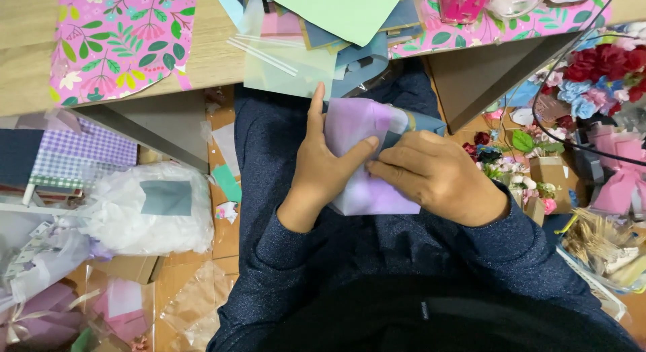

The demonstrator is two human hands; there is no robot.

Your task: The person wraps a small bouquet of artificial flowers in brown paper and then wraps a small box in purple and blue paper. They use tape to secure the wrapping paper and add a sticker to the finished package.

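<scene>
Two hands on lilac paper sheet (363, 190), resting over your lap, below surface (202, 63) edge. Your left hand (323, 167): index finger extended flat along sheet's left edge, thumb pressed onto sheet, partly open. Your right hand (437, 177): fingers curled, fingertips pinching folded edge near centre. Grey-blue paper (420, 123) protrudes beneath sheet's upper right.

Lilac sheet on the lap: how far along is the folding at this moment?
Done: the lilac sheet already looks doubled over, a blue-grey sheet showing at its upper right. In hand: the left hand lies flat on it, forefinger straight, thumb meeting the right hand, whose fingertips press a crease near the middle. Left: the lower edge looks loose and unfolded; more sheets wait on the table.
</scene>
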